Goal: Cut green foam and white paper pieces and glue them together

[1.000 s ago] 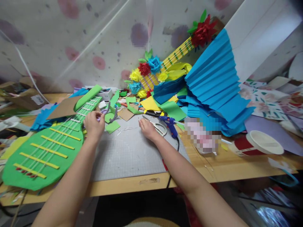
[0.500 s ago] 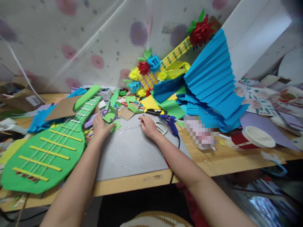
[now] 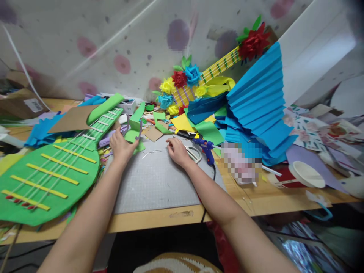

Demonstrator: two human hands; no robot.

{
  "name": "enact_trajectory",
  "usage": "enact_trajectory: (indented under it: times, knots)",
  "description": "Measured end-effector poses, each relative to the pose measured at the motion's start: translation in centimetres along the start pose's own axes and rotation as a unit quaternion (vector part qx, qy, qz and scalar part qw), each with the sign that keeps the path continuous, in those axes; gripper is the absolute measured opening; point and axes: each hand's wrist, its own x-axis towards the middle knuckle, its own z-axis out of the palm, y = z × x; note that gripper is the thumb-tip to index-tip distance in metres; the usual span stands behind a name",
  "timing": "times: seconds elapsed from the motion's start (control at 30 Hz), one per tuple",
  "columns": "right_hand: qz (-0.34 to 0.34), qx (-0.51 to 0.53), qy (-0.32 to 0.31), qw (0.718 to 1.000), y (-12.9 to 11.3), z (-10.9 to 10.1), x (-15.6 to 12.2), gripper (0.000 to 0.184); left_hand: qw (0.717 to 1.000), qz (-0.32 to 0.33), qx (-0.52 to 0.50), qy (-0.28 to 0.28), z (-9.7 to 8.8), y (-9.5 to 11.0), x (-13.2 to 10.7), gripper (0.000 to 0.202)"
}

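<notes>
My left hand (image 3: 123, 147) is over the back left of the grey cutting mat (image 3: 159, 185), thumb and fingers apart. Beside its fingertips stand a folded green paper piece (image 3: 132, 133) and curved purple strips (image 3: 139, 131); I see no grip on them. Palm down, my right hand (image 3: 178, 152) rests on the mat with fingers loosely bent and nothing visible in them. Thin silvery wire-like pieces (image 3: 153, 152) lie left of its fingers. Scissors with pale handles (image 3: 195, 154) lie by its wrist, and their blades are hidden. A blue glue gun (image 3: 208, 151) is farther right.
A green paper guitar (image 3: 65, 167) covers the left of the table. Behind are paper scraps (image 3: 182, 123), a yellow guitar with paper flowers (image 3: 217, 70) and pleated blue paper (image 3: 261, 102). A red-and-white cup (image 3: 301, 175) lies on the right. The glue gun's cord crosses the mat's right edge.
The view has shifted slightly, so the green guitar sits farther left and lower things shift a little. My left hand has edged closer round the green piece; my right hand stays put.
</notes>
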Motion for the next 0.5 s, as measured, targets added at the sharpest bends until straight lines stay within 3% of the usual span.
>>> enact_trajectory:
  times: [0.2,0.37,0.5]
  knots:
    - [-0.003,-0.019,-0.012,1.0,-0.3,-0.1,-0.2,0.021,0.997,-0.043,-0.026,0.059,0.0,1.0,-2.3,0.083]
    - [-0.018,-0.038,-0.026,0.999,-0.5,-0.3,-0.1,0.019,0.994,-0.019,-0.076,0.072,0.5,0.1,-2.6,0.084]
    - [-0.028,-0.055,-0.049,0.997,-0.9,-0.6,0.2,0.021,0.993,-0.037,-0.086,0.071,0.5,0.0,-2.9,0.083]
